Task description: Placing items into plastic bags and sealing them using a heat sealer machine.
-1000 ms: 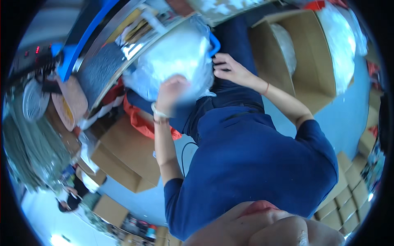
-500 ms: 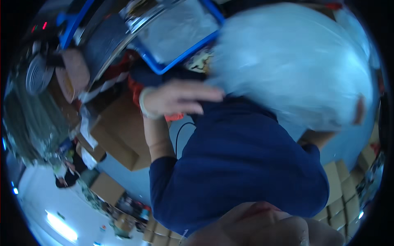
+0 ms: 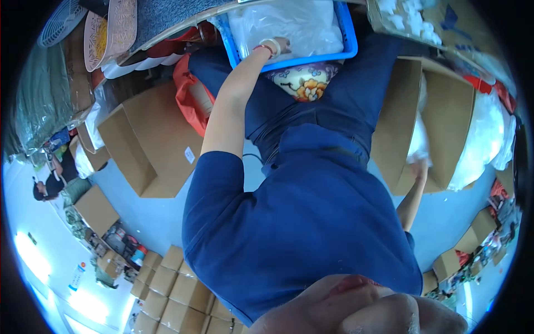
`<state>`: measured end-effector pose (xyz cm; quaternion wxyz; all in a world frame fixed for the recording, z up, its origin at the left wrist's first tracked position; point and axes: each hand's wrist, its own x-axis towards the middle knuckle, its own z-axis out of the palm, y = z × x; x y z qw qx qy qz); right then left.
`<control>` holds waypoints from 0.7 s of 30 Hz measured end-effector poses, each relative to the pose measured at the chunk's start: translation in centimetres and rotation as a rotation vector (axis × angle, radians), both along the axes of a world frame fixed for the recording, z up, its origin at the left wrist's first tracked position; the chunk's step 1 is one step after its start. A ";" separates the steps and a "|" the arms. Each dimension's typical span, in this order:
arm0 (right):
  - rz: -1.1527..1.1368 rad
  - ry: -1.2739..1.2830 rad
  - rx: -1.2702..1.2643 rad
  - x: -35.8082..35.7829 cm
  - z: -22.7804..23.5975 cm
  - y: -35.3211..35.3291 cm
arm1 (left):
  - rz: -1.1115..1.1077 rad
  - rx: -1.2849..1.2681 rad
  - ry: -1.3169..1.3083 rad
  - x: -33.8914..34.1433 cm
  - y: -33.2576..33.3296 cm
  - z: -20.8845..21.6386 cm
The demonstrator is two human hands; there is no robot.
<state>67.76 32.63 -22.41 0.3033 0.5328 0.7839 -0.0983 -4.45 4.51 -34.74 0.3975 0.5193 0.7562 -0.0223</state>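
My left hand (image 3: 280, 48), with a pale bracelet and a red band at the wrist, reaches into a blue plastic basket (image 3: 349, 51) on my lap. Its fingers curl against the clear plastic bags (image 3: 311, 28) inside, and the fingertips are hidden. Low on the right, my right hand (image 3: 421, 166) grips the end of a whitish, filled plastic bag (image 3: 418, 142). That bag hangs down at an open cardboard box (image 3: 392, 122), partly behind its near flap.
Another open cardboard box (image 3: 161, 142) stands at my left, beside a red bag (image 3: 189, 100). A table edge (image 3: 172, 30) runs across the far side. White pieces lie in a carton (image 3: 439, 47) at far right. Stacked boxes (image 3: 183, 289) are behind me.
The big translucent bag that filled the right side has gone down to the box at my right. My left hand has moved from mid-air into the basket, and my view has shifted.
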 end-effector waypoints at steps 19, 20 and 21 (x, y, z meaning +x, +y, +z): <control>0.809 0.823 -0.435 -56.0 4.6 -12.2 | 0.567 0.015 -0.469 -2.0 -1.9 -0.8; 0.833 0.734 -0.455 -58.3 0.7 -12.7 | 0.541 0.047 -0.361 -1.9 -1.9 -0.1; 0.847 0.634 -0.454 -60.2 -2.9 -13.2 | 0.512 0.047 -0.244 -1.7 -1.9 0.5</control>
